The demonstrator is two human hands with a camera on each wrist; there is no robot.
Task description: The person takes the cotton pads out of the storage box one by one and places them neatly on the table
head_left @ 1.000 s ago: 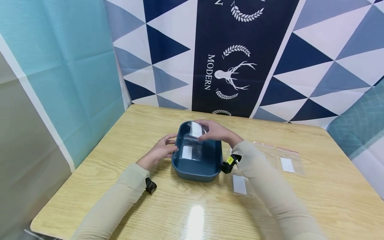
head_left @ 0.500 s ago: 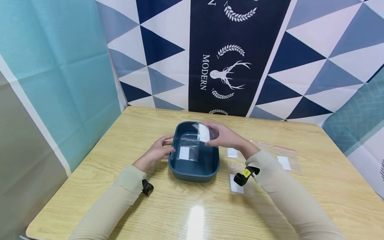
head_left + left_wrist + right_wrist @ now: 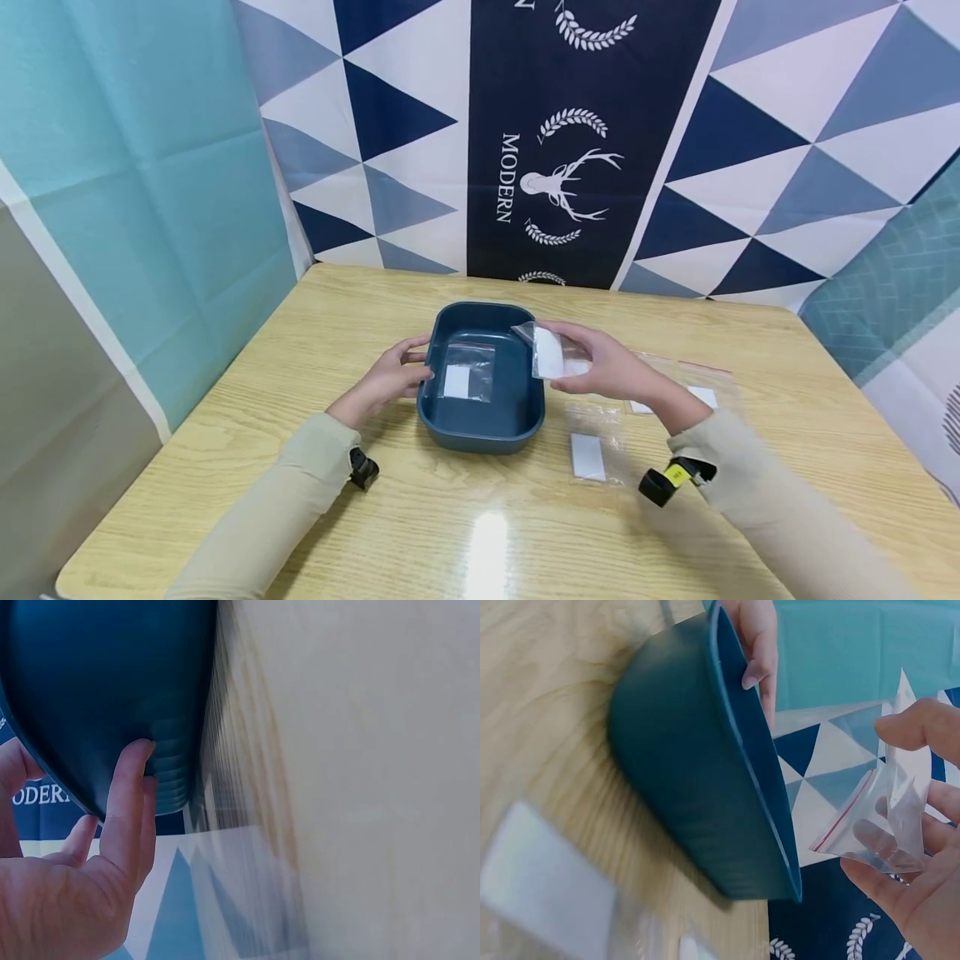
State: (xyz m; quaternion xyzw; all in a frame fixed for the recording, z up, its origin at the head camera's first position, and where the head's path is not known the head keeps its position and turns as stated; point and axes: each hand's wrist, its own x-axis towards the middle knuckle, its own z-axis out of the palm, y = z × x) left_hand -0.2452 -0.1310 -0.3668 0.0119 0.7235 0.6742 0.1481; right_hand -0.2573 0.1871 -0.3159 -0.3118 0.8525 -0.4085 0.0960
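Note:
A dark blue plastic box (image 3: 491, 421) with rounded corners stands on the table. My left hand (image 3: 387, 379) grips its left side, thumb over the rim and fingers (image 3: 126, 787) against the outer wall in the left wrist view. Inside the box lies a clear zip-lock bag (image 3: 480, 375) with a white patch. Over the box's right rim, my right hand (image 3: 603, 362) pinches another zip-lock bag (image 3: 549, 352) between thumb and fingers. This bag, with its red seal line, also shows in the right wrist view (image 3: 877, 817), bent and apart from the box wall.
Several more zip-lock bags with white patches lie on the wooden table (image 3: 420, 533) right of the box, one nearest (image 3: 588, 457) and others partly behind my right arm. A patterned cloth (image 3: 420, 125) hangs behind the table's back edge, and a teal curtain (image 3: 165, 167) on the left.
My right hand has moved from over the inside of the box to its right rim, carrying the zip-lock bag. My left hand keeps hold of the box's left side.

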